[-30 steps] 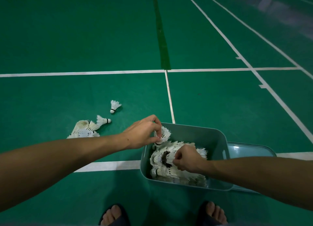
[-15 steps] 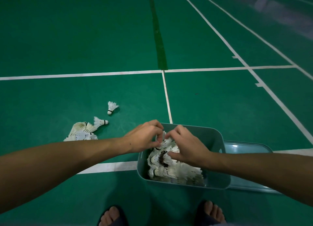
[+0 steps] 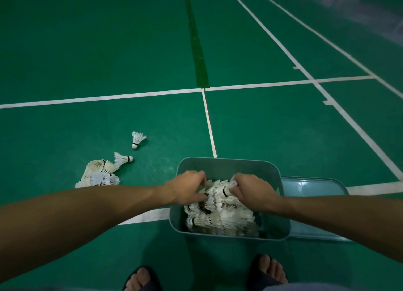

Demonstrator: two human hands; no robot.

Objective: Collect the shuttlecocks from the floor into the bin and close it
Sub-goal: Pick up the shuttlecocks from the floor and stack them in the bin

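A grey-green plastic bin (image 3: 226, 165) stands on the green court floor in front of my feet, with a heap of white shuttlecocks (image 3: 220, 217) inside. Both hands are down in the bin. My left hand (image 3: 185, 188) has its fingers curled into the feathers at the left of the heap. My right hand (image 3: 254, 192) grips a shuttlecock (image 3: 226, 189) near its black-banded cork. On the floor to the left lie a pile of shuttlecocks (image 3: 97, 176), one beside it (image 3: 122, 159), and a single one farther off (image 3: 137, 139).
The bin's lid (image 3: 314, 186) lies flat on the floor against the bin's right side. My feet in dark sandals (image 3: 141, 278) show at the bottom edge. White court lines (image 3: 209, 125) cross the floor.
Both hands have sunk deeper into the bin among the shuttlecocks. My right hand moved to the heap's upper right and took hold of one.
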